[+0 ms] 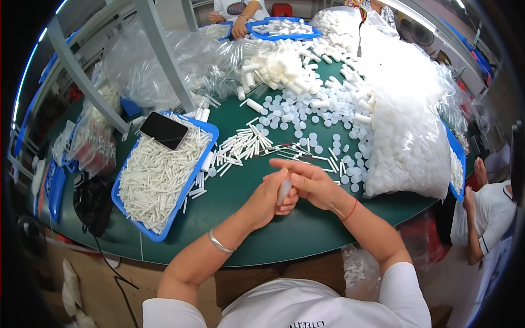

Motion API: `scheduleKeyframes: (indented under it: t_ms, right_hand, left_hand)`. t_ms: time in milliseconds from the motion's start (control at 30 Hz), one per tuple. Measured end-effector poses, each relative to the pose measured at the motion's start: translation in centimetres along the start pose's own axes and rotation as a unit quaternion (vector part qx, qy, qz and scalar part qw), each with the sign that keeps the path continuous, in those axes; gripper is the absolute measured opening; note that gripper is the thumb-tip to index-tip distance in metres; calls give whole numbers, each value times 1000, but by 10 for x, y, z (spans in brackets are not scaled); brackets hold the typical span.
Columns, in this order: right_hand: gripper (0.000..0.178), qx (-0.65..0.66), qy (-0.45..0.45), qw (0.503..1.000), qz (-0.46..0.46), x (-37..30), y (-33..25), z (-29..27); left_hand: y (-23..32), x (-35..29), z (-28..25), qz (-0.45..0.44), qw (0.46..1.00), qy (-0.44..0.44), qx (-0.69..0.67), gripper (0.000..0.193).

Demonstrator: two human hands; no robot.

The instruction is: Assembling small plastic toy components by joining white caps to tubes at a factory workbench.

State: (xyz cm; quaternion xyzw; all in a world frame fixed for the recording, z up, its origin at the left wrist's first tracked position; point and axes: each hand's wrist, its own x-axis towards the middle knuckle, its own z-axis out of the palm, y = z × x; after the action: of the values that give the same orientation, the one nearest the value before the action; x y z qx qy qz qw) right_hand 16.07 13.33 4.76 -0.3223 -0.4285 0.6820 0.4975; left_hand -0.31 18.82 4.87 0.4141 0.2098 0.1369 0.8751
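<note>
My left hand (266,198) is closed round a short translucent white tube (284,191), just above the near part of the green table. My right hand (321,188) lies against the left one at the tube's upper end. Its index finger is stretched out over the left hand, its thumb is beside the tube, and its other fingers are partly hidden. Just beyond the hands lie thin dark and red wires (292,152), a loose pile of thin white sticks (243,145) and many scattered translucent round caps (298,112).
At left, a blue tray (215,131) of white sticks carries a black phone (164,130). A large clear bag (407,158) of caps stands at right. White cylinders (287,68) are heaped farther back. Grey metal posts (167,54) rise at left. Other people (484,213) sit nearby.
</note>
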Motion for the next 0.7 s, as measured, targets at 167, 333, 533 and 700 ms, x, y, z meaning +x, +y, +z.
scheduleKeyframes:
  t_ms: [167,333,533,700]
  right_hand:
    - [69,-312,60,939,-130,-12,-18,14]
    - [76,-556,63,818,-130,-52,-32,50]
    - [69,-638,151,728,-202,-122,-7,73]
    - [73,-554,268,765,-189,-191,35,67]
  left_hand:
    - [3,4,7,23,995,39,-90,48]
    - [-15,-3,19,12,990,-11,-140,50]
    - [-54,-23,68,-110,978,-74,-163,48]
    - [-100,-21,102,-214,963,-109,-125,56]
